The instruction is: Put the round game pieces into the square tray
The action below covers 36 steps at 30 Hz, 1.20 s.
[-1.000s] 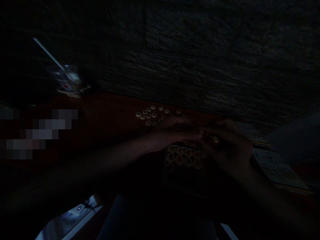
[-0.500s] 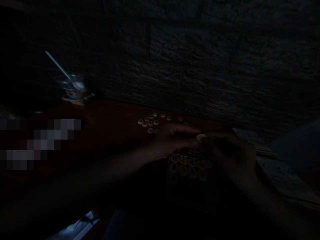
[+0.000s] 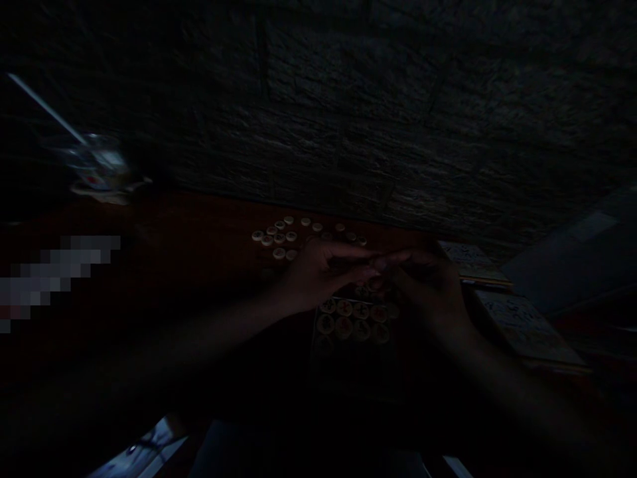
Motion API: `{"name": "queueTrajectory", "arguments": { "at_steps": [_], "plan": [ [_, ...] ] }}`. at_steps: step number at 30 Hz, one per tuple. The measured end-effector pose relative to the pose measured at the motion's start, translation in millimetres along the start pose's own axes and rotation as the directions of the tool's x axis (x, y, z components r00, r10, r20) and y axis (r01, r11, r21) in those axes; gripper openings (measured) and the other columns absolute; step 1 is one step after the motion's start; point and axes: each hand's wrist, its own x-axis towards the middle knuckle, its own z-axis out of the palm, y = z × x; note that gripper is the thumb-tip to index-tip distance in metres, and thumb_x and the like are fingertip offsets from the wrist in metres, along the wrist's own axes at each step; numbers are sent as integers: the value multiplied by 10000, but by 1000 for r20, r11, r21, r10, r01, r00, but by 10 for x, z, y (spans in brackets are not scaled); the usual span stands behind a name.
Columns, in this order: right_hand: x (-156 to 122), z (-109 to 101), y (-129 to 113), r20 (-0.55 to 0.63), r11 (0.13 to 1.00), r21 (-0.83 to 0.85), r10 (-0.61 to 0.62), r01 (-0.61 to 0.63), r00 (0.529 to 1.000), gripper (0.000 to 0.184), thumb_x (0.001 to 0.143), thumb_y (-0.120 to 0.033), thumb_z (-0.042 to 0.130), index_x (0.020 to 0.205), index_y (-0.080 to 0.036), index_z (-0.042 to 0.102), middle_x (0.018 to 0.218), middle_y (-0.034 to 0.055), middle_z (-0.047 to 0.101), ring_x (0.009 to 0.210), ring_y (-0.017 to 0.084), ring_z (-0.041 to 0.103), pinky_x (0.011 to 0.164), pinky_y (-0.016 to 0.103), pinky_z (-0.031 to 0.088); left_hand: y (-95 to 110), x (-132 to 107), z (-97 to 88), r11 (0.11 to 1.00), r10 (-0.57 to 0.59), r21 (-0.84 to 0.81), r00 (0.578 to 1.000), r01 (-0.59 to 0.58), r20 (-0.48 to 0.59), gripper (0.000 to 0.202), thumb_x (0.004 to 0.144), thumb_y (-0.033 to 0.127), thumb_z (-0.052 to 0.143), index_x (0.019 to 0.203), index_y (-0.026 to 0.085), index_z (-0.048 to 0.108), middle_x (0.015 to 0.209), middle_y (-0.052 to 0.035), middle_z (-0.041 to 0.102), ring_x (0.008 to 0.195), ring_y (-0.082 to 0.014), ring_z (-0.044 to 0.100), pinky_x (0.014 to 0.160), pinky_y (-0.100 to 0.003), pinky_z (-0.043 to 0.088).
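The light is very dim. My left hand (image 3: 323,273) reaches in with thumb and fingers pinched together. Its fingertips meet those of my right hand (image 3: 432,282), whose fingers are also bent into a pinch. The round xiangqi piece that showed between them a moment earlier is now mostly covered by the fingertips. Below the hands is a shallow box (image 3: 315,335), its rim faintly visible. Xiangqi pieces (image 3: 344,326) with red or dark characters lie in rows in it. Behind my left hand, several loose xiangqi pieces (image 3: 279,238) are scattered on the table.
A brown table (image 3: 199,216) runs along a rough stone-block wall (image 3: 298,133). At the far left a clear cup (image 3: 99,166) with a straw stands on a coaster (image 3: 107,196). Two flat printed items (image 3: 527,325) lie on the right, one behind the other.
The view has swung right, so everything sits further left. My hands have come closer together, and the pale xiangqi piece between their fingertips is now covered.
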Motion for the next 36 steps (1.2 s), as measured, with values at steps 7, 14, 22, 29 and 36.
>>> {"name": "queueTrajectory", "arguments": {
  "at_steps": [7, 14, 22, 29, 36],
  "plan": [
    [-11, 39, -52, 20, 999, 30, 33, -33, 999, 251, 758, -441, 878, 790, -207, 795, 666, 23, 759, 517, 128, 684, 512, 216, 573, 36, -36, 33, 981, 96, 176, 994, -86, -51, 256, 928, 327, 711, 1145, 213, 784, 1139, -58, 798, 1008, -204, 755, 889, -305, 593],
    [-20, 17, -34, 76, 999, 37, 22, -25, 997, 224, 817, -404, 831, 920, -206, 806, 749, 41, 788, 580, 144, 721, 592, 259, 622, 60, -16, 26, 998, 30, 51, 995, -25, -97, 245, 946, 275, 671, 1155, 198, 774, 1211, -72, 777, 1090, -206, 744, 932, -320, 600],
    [-9, 51, -52, 67, 996, 83, 34, -39, 997, 264, 695, -392, 915, 799, -186, 786, 657, 23, 757, 541, 131, 690, 520, 222, 586, 21, -60, 35, 956, 161, 253, 987, -150, -26, 356, 886, 224, 723, 1240, 198, 746, 1197, -87, 769, 1064, -219, 739, 903, -327, 597],
    [-13, 25, -15, 119, 984, 166, 46, -65, 992, 194, 758, -313, 872, 877, -182, 794, 678, 27, 767, 560, 143, 721, 532, 225, 598, 37, -56, 30, 979, 103, 179, 994, -97, -24, 347, 939, 270, 683, 1277, 208, 724, 1313, -80, 731, 1168, -221, 710, 988, -338, 571],
    [-11, 11, 15, 139, 980, 183, 54, -79, 989, 297, 704, -311, 906, 940, -184, 780, 753, 33, 788, 587, 156, 735, 530, 246, 614, 25, -59, 14, 971, 124, 208, 992, -119, -10, 366, 1013, 297, 564, 1352, 217, 678, 1318, -85, 719, 1174, -216, 689, 983, -351, 551]
  ]
}}
